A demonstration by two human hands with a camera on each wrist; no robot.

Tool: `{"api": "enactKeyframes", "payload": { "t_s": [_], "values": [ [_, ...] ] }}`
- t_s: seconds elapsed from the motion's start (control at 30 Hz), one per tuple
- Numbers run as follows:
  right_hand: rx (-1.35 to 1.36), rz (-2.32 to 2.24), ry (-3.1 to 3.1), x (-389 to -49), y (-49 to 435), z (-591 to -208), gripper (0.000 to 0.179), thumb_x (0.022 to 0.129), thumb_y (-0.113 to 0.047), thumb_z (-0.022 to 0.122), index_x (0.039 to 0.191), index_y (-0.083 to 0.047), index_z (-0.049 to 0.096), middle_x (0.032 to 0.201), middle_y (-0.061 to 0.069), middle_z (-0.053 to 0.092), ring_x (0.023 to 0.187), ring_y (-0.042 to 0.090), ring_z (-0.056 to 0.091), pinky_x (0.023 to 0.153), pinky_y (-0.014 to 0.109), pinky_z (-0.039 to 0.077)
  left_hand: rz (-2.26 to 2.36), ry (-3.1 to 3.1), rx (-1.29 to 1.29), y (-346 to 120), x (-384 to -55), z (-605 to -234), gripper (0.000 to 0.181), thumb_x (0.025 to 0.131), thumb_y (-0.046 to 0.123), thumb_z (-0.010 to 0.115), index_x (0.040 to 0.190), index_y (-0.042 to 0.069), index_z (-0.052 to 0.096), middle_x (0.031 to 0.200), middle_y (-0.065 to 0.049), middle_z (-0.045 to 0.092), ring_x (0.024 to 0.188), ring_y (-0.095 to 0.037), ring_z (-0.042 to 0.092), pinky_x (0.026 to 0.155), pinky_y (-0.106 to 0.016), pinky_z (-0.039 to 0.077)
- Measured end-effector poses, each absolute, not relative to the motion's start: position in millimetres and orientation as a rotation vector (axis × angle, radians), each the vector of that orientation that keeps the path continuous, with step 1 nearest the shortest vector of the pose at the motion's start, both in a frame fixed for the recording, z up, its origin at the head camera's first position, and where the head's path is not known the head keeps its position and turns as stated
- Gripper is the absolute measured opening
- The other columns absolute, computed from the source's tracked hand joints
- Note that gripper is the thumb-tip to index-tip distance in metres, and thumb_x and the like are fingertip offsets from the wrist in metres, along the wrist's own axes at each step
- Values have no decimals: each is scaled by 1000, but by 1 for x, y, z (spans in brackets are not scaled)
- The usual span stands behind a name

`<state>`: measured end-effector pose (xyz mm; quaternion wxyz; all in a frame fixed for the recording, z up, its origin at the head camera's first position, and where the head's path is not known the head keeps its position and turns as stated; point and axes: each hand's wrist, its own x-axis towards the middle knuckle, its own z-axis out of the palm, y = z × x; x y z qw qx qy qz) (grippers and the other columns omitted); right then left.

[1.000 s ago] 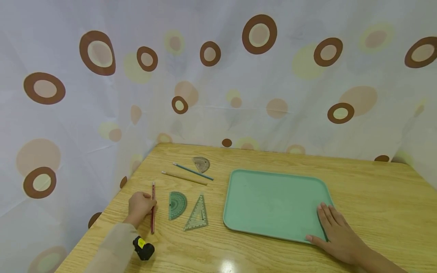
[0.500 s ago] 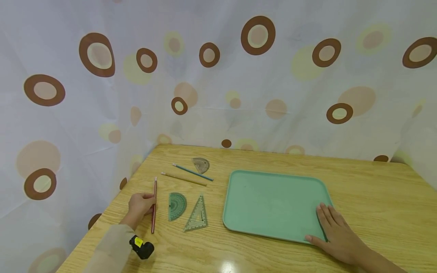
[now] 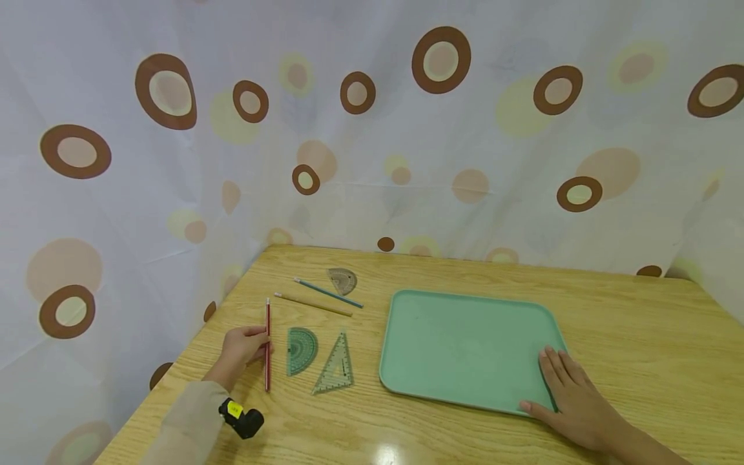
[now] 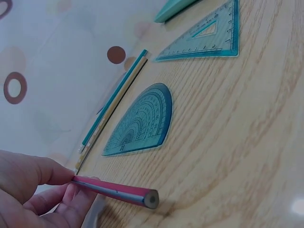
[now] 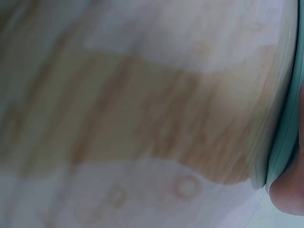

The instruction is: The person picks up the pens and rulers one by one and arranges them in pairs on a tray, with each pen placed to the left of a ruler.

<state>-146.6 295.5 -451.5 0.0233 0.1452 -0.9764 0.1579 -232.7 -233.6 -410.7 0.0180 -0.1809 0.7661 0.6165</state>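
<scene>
In the head view my left hand (image 3: 239, 352) pinches a red pencil (image 3: 268, 378) by its middle, eraser end pointing away. The left wrist view shows the flat, unsharpened end of this pencil (image 4: 118, 191) close over the wood. Just right of it lie a green semicircular protractor (image 3: 302, 352) and a clear green set square (image 3: 332, 386). My right hand (image 3: 581, 403) rests on the right edge of a light green tray (image 3: 459, 349), fingers straight and thumb spread along the near rim. A fingertip (image 5: 287, 192) touches the tray's rim (image 5: 286, 128) in the right wrist view.
Behind the protractor lie a yellow pencil (image 3: 314, 304) and a blue pencil (image 3: 328, 292), with a small clear protractor (image 3: 344, 280) beyond. A black camera (image 3: 241, 418) sits on the left sleeve. Patterned curtain (image 3: 407, 148) surrounds the wooden table (image 3: 325, 433) at the back and sides.
The red pencil has shifted slightly right and away from me in my left hand, and its near end has come round to the right. My right hand and the tray stay put.
</scene>
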Motion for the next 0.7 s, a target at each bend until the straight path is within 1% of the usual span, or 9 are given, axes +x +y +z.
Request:
{"api": "enactKeyframes", "payload": {
  "t_s": [0.17, 0.27, 0.37, 0.47, 0.57, 0.7],
  "values": [
    [446, 485, -3027, -147, 295, -451, 93, 89, -49, 54, 144, 12, 9, 148, 35, 11, 140, 46, -3, 102, 25, -31, 1931, 2344, -565, -233, -234, -412, 36, 90, -3, 48, 123, -18, 46, 86, -12, 60, 59, -5, 60, 59, -18, 53],
    [441, 500, -3032, -147, 295, -450, 93, 89, -49, 53, 144, 12, 9, 149, 35, 10, 140, 45, -4, 103, 26, -31, 1944, 2316, -584, -232, -235, -411, 37, 91, -3, 48, 125, -17, 45, 86, -10, 59, 60, -5, 59, 60, -18, 53],
    [445, 510, -3025, -146, 295, -451, 93, 89, -48, 53, 144, 12, 8, 148, 35, 10, 140, 46, -4, 104, 29, -31, 2013, 2255, -573, -231, -235, -410, 39, 89, -5, 48, 126, -18, 43, 86, -11, 59, 61, -5, 60, 61, -18, 54],
    [448, 511, -3023, -146, 295, -451, 93, 89, -48, 53, 144, 12, 8, 148, 35, 10, 140, 46, -4, 104, 29, -31, 2086, 2187, -550, -230, -235, -409, 42, 87, -8, 50, 126, -20, 42, 86, -12, 59, 62, -6, 60, 62, -18, 54],
    [451, 506, -3024, -147, 295, -451, 93, 89, -49, 53, 144, 11, 8, 148, 35, 10, 140, 45, -5, 103, 26, -31, 2119, 2150, -530, -229, -235, -410, 43, 86, -9, 51, 126, -21, 42, 85, -11, 60, 63, -6, 60, 63, -18, 54],
    [456, 493, -3017, -147, 295, -452, 93, 90, -49, 52, 145, 11, 7, 149, 35, 10, 140, 44, -6, 103, 25, -31, 2120, 2143, -489, -228, -236, -411, 43, 88, -9, 50, 127, -21, 40, 85, -9, 59, 64, -6, 60, 64, -18, 54]
  ]
}}
